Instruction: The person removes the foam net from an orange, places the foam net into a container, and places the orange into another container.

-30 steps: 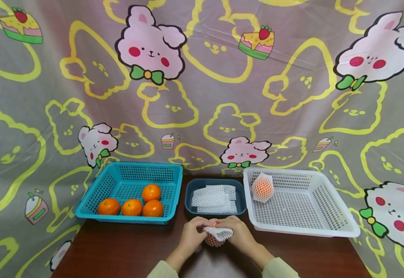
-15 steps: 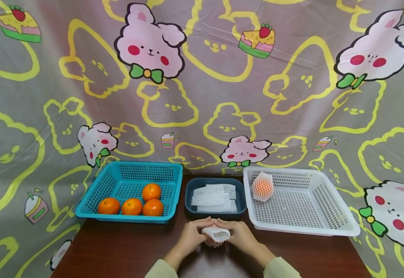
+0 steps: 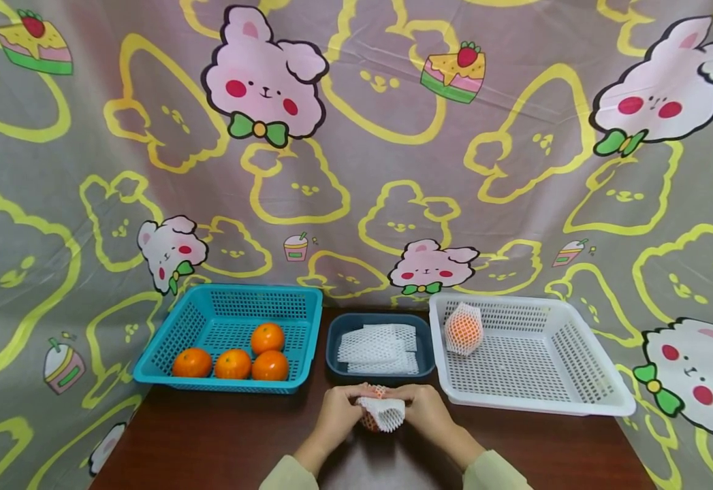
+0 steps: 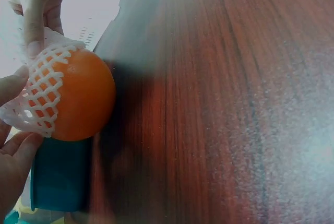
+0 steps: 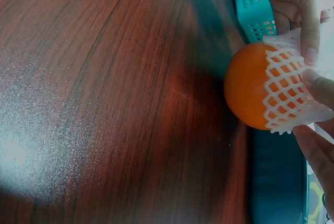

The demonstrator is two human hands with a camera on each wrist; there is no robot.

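Near the front middle of the table, an orange (image 4: 91, 96) sits partly inside a white foam fruit net (image 3: 389, 414). In both wrist views the net covers one side of the fruit, and the other side is bare. My left hand (image 3: 336, 416) pinches the net's edge on the left, thumb and fingers curled on the mesh. Opposite it, my right hand (image 3: 428, 414) pinches the net on the right. The fingertips of both hands come close together at the far side of the fruit. A loose flap of net faces me in the head view.
A teal basket (image 3: 227, 389) at the left holds several bare oranges (image 3: 233, 365). Behind my hands, a dark blue tray (image 3: 334, 367) contains folded foam nets (image 3: 374, 346). A white basket (image 3: 577, 408) at the right holds one netted orange (image 3: 464, 331). A patterned curtain hangs behind.
The loose flap of the net has folded and shifted slightly left, and the fingers of both hands have shifted a little on the mesh. Baskets and tray stay as they were.
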